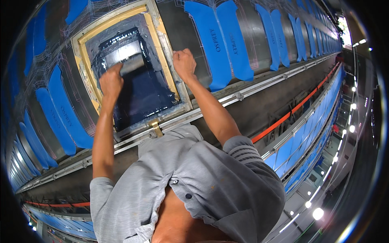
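A screen printing frame (164, 38) with a pale, taped rim lies tilted on the long table ahead of me. Dark navy ink (142, 91) covers much of its mesh. Across the upper part of the mesh lies a squeegee (129, 54), its broad face shining. My left hand (111, 83) is closed at the squeegee's lower left, thumb or finger against it; part of the grip is hidden. At the frame's right side, my right hand (184, 64) is closed with its fingers curled at the rim.
Paired blue fabric pieces (221, 44) with dark print lie along the grey table (194, 75) on both sides of the frame. A metal rail (259, 87) edges the table, and a brass-coloured bracket (157, 128) sits below the frame. Another table with blue pieces (306, 141) stands behind me to the right.
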The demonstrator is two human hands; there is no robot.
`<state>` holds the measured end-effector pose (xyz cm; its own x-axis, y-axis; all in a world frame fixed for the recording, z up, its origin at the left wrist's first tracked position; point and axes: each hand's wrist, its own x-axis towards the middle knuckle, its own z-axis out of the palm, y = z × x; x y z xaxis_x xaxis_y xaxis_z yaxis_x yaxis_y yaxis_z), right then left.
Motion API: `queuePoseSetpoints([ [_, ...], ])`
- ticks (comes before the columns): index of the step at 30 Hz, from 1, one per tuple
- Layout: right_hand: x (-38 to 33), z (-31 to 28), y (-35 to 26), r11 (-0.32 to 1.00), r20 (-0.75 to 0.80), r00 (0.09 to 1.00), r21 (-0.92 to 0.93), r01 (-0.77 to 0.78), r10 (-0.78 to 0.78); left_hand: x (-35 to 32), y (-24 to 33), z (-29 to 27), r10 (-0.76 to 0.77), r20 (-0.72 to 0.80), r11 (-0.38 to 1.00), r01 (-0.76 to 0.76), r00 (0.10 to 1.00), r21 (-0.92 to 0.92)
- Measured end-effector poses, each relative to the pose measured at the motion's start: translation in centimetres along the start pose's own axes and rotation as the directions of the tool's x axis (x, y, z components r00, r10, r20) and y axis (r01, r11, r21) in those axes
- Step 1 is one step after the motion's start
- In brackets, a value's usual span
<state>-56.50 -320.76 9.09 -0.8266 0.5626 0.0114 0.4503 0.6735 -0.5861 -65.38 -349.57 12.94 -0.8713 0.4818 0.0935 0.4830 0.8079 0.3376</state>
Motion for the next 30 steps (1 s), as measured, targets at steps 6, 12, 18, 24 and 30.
queuePoseSetpoints([
  [6,8.0,-1.9,-12.0,0.820,-0.060,0.823,0.076,0.567,-0.564,11.9,-5.2,-2.8,-0.007,0.208,0.993,-0.018,0.978,0.116],
  [12,16.0,1.6,-21.9,0.705,0.697,0.545,-0.080,0.704,-0.465,19.4,-4.9,-4.9,-0.094,0.499,0.995,0.097,0.861,0.019],
  [18,9.5,5.6,-15.9,0.663,0.560,0.550,-0.001,0.749,-0.620,10.1,-3.8,-1.6,-0.039,0.242,0.996,0.018,0.970,0.092],
  [24,-7.1,0.2,-10.0,0.658,0.509,0.526,0.113,0.744,-0.682,-7.4,3.8,-2.4,-0.082,0.250,0.992,0.104,0.965,-0.078],
  [30,-14.1,-1.9,-7.6,0.694,0.610,0.509,0.096,0.713,-0.607,-14.0,6.4,-2.7,-0.068,0.327,0.981,0.123,0.943,-0.150],
])
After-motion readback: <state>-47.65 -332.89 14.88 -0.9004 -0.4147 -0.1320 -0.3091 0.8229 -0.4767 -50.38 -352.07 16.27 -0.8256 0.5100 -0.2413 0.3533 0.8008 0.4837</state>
